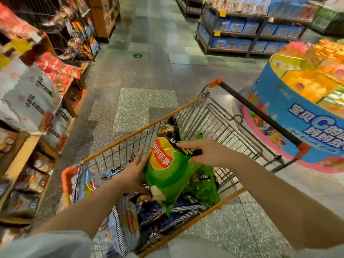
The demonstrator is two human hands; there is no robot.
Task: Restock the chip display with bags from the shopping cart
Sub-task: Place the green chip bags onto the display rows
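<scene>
Even, fairly bright store light falls from overhead, with soft, faint shadows on the speckled floor [145, 75]. The middle is sharpest: the green chip bag [167, 175] shows glossy highlights. Motion blur smears the left shelves [28, 101] and the round display [301, 101] at right, whose yellow packs glare and bleed. Wide-angle distortion bends lines at the edges; the far blue shelving [251, 32] is soft.

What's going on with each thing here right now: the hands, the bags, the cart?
Green chip bag: lifted above the cart, held by both hands.
Dark bag: raised behind the green one, gripped with it by the right hand.
Left hand: flat against the green bag's side.
Right hand: gripping the bags' tops.
Shopping cart: holds more blue and green bags.
</scene>
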